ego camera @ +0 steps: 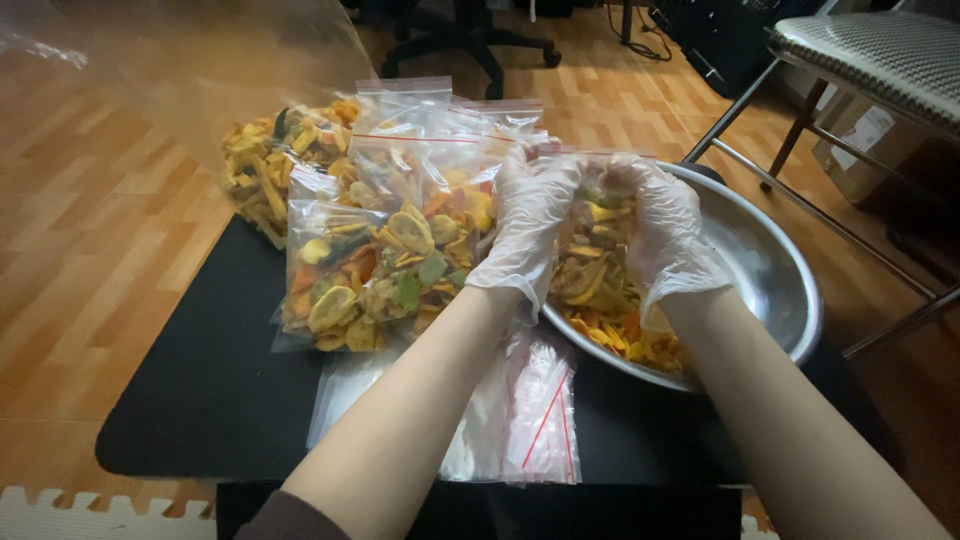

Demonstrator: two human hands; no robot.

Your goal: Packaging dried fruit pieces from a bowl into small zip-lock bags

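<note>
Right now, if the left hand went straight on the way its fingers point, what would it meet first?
Probably the filled bags standing behind. The left hand points up and away, gripping a bag of chips with the right hand; depth is unclear.

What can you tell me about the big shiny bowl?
The metal bowl is round, wide and silvery, with a smooth shiny inside and a rolled rim. It sits upright on the black table, to the right of the filled snack bags. Mixed dried fruit and vegetable chips lie at its near side. The gloved left hand and right hand hold a bag over it.
</note>
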